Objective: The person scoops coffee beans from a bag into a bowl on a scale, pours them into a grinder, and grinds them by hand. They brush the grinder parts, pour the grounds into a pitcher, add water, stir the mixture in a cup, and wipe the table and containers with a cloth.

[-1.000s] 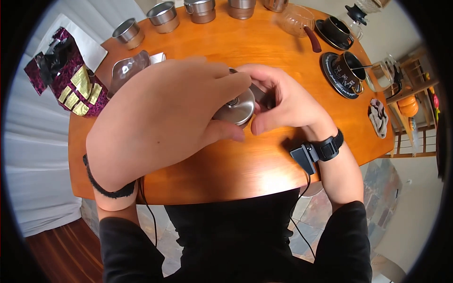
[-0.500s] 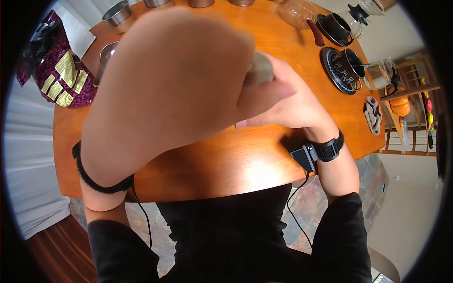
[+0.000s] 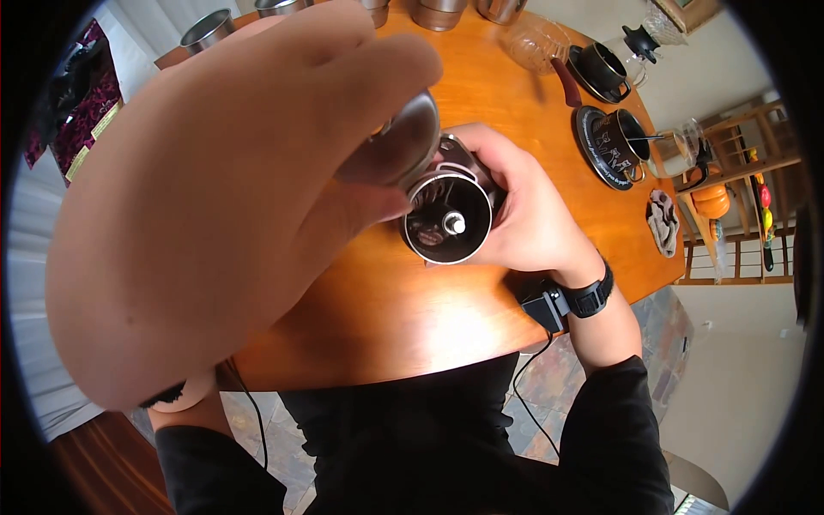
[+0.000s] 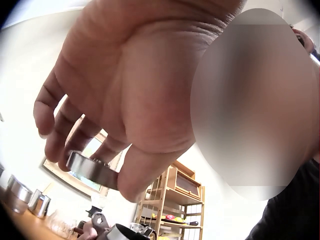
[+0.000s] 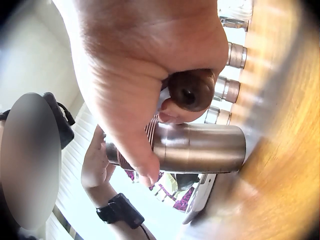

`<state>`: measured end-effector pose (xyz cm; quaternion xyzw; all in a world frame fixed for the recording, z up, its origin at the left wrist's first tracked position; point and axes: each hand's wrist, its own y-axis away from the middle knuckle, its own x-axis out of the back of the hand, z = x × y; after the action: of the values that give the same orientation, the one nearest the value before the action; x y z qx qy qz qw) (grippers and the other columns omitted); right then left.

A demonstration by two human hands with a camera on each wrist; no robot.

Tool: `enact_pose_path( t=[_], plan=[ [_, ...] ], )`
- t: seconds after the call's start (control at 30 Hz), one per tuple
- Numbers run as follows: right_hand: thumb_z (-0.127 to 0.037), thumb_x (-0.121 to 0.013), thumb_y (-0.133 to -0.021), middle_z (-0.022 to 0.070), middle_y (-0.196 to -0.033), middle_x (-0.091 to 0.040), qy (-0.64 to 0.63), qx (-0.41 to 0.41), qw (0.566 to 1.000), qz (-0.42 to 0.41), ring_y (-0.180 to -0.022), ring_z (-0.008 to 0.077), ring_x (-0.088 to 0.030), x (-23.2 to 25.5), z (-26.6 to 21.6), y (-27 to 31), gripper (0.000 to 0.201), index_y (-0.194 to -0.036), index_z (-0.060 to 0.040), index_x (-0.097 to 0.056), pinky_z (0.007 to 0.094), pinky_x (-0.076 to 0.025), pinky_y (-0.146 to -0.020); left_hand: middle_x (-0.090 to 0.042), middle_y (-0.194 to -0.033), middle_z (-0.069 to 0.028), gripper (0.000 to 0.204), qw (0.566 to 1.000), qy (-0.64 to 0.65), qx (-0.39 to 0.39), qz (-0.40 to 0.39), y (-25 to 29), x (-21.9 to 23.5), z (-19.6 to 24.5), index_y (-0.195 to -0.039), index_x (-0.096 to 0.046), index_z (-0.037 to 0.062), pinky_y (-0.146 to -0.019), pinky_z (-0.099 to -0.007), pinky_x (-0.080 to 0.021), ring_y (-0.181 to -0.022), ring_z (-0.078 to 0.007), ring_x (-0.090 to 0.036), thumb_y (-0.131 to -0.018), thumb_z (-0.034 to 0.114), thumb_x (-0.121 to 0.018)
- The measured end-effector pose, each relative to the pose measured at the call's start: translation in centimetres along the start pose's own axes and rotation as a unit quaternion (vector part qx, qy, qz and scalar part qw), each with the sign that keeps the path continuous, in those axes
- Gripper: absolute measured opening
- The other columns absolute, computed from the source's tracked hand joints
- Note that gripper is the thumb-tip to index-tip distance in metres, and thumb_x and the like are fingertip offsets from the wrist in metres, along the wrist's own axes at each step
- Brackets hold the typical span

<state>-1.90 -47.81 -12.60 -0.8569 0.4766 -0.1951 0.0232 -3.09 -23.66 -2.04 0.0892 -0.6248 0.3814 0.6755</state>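
My right hand (image 3: 536,206) grips a steel hand coffee grinder (image 5: 200,147) by its ribbed upper band. Its round mouth faces up in the head view, showing a central shaft (image 3: 455,223) inside the dark interior. The same hand holds the crank handle (image 3: 461,159) beside the body, its dark wooden knob (image 5: 192,90) sitting in the curl of the fingers. My left hand (image 3: 232,197) pinches the round metal lid (image 4: 92,169) between thumb and fingertips, raised beside the mouth and tipped. In the head view that hand hides much of the table's left side.
Several steel cups (image 3: 438,13) line the table's far edge. A glass pot (image 3: 536,39) with a dark red handle is at the back right, near two black cups (image 3: 622,142) on saucers. A cloth (image 3: 663,223) lies at the right edge; a purple bag (image 3: 81,112) stands left.
The lid was on the grinder a second ago; my left hand has lifted it off and moved left and up. The open mouth now shows, with my right hand still round the body.
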Motion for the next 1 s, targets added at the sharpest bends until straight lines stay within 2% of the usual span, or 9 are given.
enact_pose_path(
  t=[0.13, 0.33, 0.43, 0.5, 0.73, 0.83, 0.87, 0.93, 1.0],
  plan=[
    [-0.001, -0.091, -0.062, 0.0054, -0.118, -0.065, -0.040, 0.034, 0.999, 0.004, -0.106, 0.0096, -0.062, -0.3, 0.4, 0.0, 0.074, -0.124, -0.0035, -0.052, 0.0258, -0.050, -0.091, -0.058, -0.115, -0.0165, 0.061, 0.999, -0.049, -0.013, -0.001, 0.1, 0.5, 0.4, -0.124, -0.056, 0.0056, -0.086, -0.0392, -0.049, -0.098, -0.0404, -0.058, -0.067, 0.001, -0.075],
    [0.000, -0.091, -0.062, 0.0056, -0.120, -0.064, -0.042, 0.027, 0.999, 0.009, -0.107, 0.0090, -0.063, 0.0, 0.4, -0.1, 0.074, -0.124, -0.0043, -0.050, 0.0248, -0.052, -0.088, -0.058, -0.116, -0.0146, 0.062, 0.997, -0.045, 0.030, -0.045, 0.1, 0.6, 1.3, -0.122, -0.057, 0.0058, -0.083, -0.0406, -0.050, -0.100, -0.0382, -0.061, -0.064, 0.001, -0.077],
    [0.000, -0.091, -0.061, 0.0023, -0.117, -0.065, -0.063, 0.038, 0.997, 0.030, -0.094, 0.0042, -0.062, -0.1, 0.5, -0.1, 0.073, -0.123, -0.0053, -0.052, 0.0204, -0.050, -0.079, -0.058, -0.114, -0.0150, 0.061, 0.997, -0.047, 0.031, -0.048, -0.1, 0.5, 1.4, -0.121, -0.057, 0.0057, -0.080, -0.0412, -0.050, -0.097, -0.0381, -0.061, -0.063, 0.002, -0.078],
    [-0.007, -0.096, -0.058, 0.0062, -0.120, -0.061, -0.011, -0.014, 1.000, 0.008, -0.114, 0.0159, -0.060, 0.2, 0.3, -0.1, 0.079, -0.124, -0.0056, -0.051, 0.0326, -0.048, -0.102, -0.057, -0.112, -0.0153, 0.061, 0.997, -0.041, 0.035, -0.058, -0.2, 0.4, 1.6, -0.120, -0.057, 0.0053, -0.079, -0.0416, -0.049, -0.096, -0.0384, -0.060, -0.062, 0.002, -0.078],
    [-0.004, -0.094, -0.059, 0.0082, -0.122, -0.062, 0.014, -0.026, 1.000, 0.008, -0.116, 0.0175, -0.060, 0.3, 0.1, -0.3, 0.079, -0.125, -0.0053, -0.050, 0.0340, -0.048, -0.103, -0.056, -0.106, -0.0158, 0.060, 0.996, -0.047, 0.035, -0.071, -0.5, 0.0, 1.9, -0.118, -0.057, 0.0036, -0.077, -0.0429, -0.048, -0.093, -0.0387, -0.058, -0.062, 0.003, -0.078],
    [-0.002, -0.094, -0.059, 0.0095, -0.123, -0.063, -0.037, -0.021, 0.999, 0.017, -0.118, 0.0180, -0.060, 0.3, 0.4, -0.3, 0.079, -0.124, -0.0051, -0.049, 0.0345, -0.048, -0.103, -0.056, -0.105, -0.0155, 0.060, 0.996, -0.046, 0.043, -0.070, -0.6, 0.0, 2.1, -0.117, -0.058, 0.0041, -0.077, -0.0434, -0.048, -0.092, -0.0386, -0.058, -0.061, 0.004, -0.079],
    [-0.002, -0.093, -0.061, 0.0011, -0.108, -0.060, -0.066, -0.009, 0.997, 0.036, -0.094, 0.0086, -0.051, 0.2, 0.5, -0.3, 0.073, -0.121, -0.0069, -0.052, 0.0259, -0.043, -0.083, -0.057, -0.104, -0.0151, 0.059, 0.995, -0.043, 0.052, -0.076, -0.6, 0.1, 2.2, -0.116, -0.059, 0.0043, -0.076, -0.0432, -0.048, -0.093, -0.0384, -0.058, -0.060, 0.004, -0.080],
    [-0.001, -0.091, -0.062, -0.0073, -0.094, -0.057, -0.094, 0.005, 0.994, 0.054, -0.070, -0.0008, -0.043, 0.1, 0.8, -0.4, 0.067, -0.117, -0.0087, -0.054, 0.0173, -0.038, -0.062, -0.057, -0.103, -0.0147, 0.059, 0.994, -0.042, 0.061, -0.082, -0.6, 0.2, 2.1, -0.115, -0.059, 0.0045, -0.076, -0.0431, -0.048, -0.093, -0.0382, -0.058, -0.060, 0.005, -0.080],
    [-0.001, -0.091, -0.062, -0.0076, -0.094, -0.057, -0.092, 0.019, 0.994, 0.049, -0.070, -0.0012, -0.043, 0.1, 1.0, -0.4, 0.067, -0.117, -0.0086, -0.053, 0.0167, -0.038, -0.062, -0.058, -0.102, -0.0140, 0.058, 0.990, -0.056, 0.068, -0.114, -0.4, 0.4, 1.7, -0.114, -0.060, 0.0043, -0.076, -0.0429, -0.048, -0.092, -0.0380, -0.058, -0.059, 0.006, -0.081]
  ],
)
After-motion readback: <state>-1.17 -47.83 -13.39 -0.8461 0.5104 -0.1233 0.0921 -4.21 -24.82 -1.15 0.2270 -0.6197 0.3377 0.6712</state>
